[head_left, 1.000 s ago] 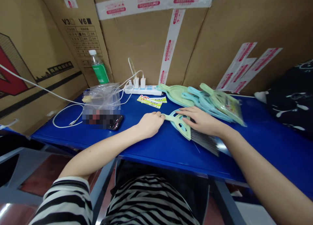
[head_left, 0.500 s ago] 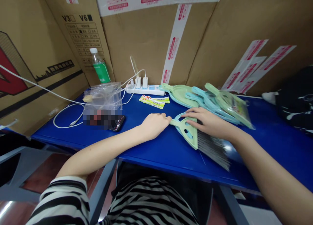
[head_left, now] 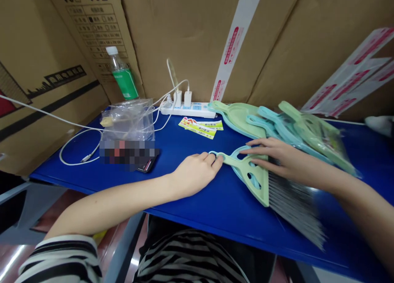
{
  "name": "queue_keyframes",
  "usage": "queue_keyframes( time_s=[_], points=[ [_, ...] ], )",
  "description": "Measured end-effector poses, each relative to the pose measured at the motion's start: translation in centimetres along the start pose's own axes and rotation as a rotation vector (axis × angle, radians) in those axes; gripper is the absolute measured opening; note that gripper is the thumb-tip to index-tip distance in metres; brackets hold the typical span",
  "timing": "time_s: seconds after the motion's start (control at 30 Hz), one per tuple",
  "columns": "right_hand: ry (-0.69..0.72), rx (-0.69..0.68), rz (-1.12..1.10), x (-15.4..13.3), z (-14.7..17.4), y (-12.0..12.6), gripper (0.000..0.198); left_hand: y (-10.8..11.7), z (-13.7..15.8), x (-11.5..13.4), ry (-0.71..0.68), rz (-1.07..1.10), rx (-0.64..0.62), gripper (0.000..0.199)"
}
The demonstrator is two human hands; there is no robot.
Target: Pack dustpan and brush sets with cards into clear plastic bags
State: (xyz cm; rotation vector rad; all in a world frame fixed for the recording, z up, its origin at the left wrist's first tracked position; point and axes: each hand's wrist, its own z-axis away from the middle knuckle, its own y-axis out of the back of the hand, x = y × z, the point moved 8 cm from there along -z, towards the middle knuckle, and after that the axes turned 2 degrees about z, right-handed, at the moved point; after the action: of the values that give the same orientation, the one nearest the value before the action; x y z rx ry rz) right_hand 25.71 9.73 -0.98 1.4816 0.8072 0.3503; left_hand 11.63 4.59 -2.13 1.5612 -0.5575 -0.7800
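A small green hand brush (head_left: pixel 260 191) with grey bristles lies on the blue table, its triangular head pierced by holes. A light-blue piece (head_left: pixel 238 153) shows beneath it, its handle end poking out by the green one. My left hand (head_left: pixel 195 174) is closed, its fingertips pinching the green brush's handle. Stretched-out, parted fingers of my right hand (head_left: pixel 277 157) rest on the far side of the brush head, above the bristles. The right thumb is hidden. Behind lie a green dustpan (head_left: pixel 246 114) over a blue one, and several bagged blue and green pieces (head_left: pixel 317 131).
On the blue table (head_left: pixel 181 209) are a power strip (head_left: pixel 197 110) with chargers, yellow-green cards (head_left: pixel 201 127), a clear plastic bag (head_left: pixel 127 118), a phone (head_left: pixel 149 162) and a white cable (head_left: pixel 69 164). A bottle (head_left: pixel 124 79) stands by the cardboard walls (head_left: pixel 191 36).
The camera view has moved closer and tilted lower. The green brush and both hands appear slightly larger; the left hand keeps its hold on the handle, with the light-blue handle end now showing.
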Motion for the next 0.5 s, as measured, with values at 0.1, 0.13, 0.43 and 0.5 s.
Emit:
queue_keyframes(
  time_s=[0.1, 0.13, 0.43, 0.5],
  points=[
    [-0.027, 0.043, -0.008, 0.2, 0.5, 0.0, 0.043, -0.3, 0.2, -0.1, -0.024, 0.012, 0.015, 0.04],
    [-0.037, 0.061, -0.005, 0.3, 0.6, 0.0, 0.043, -0.3, 0.2, -0.1, -0.03, 0.018, 0.027, 0.04],
    [-0.08, 0.206, 0.007, -0.5, 0.3, 0.8, 0.04, -0.3, 0.6, 0.3, -0.062, 0.017, 0.158, 0.036],
    [-0.068, 0.226, 0.019, -0.8, 0.3, 0.9, 0.041, -0.2, 0.6, 0.3, -0.062, 0.019, 0.18, 0.036]
  ],
)
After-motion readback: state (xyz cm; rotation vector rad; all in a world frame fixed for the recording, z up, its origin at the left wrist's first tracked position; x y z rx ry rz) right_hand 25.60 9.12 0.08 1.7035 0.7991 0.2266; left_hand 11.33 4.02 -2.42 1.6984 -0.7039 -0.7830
